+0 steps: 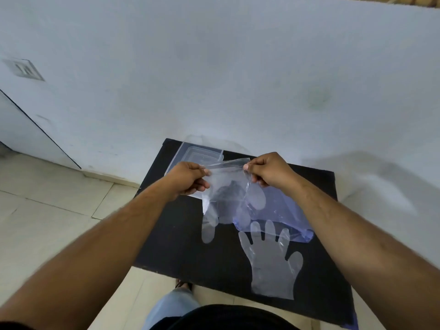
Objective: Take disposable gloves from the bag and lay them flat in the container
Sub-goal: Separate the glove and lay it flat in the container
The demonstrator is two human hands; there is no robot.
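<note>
A clear disposable glove (pixel 225 186) hangs above the black table (pixel 171 234), stretched by its cuff between both hands. My left hand (pixel 190 178) pinches the cuff's left corner and my right hand (pixel 269 172) pinches the right corner. Its fingers dangle down toward the table. A second clear glove (pixel 273 263) lies flat on the table, fingers pointing away from me. The bluish plastic bag (pixel 283 210) lies crumpled under my right wrist. The clear plastic container (pixel 197 153) sits at the table's far edge, partly hidden behind the held glove.
The small black table stands against a white wall (pixel 214 67). Beige floor tiles (pixel 47 210) lie to the left. My knee and foot show below the table's near edge.
</note>
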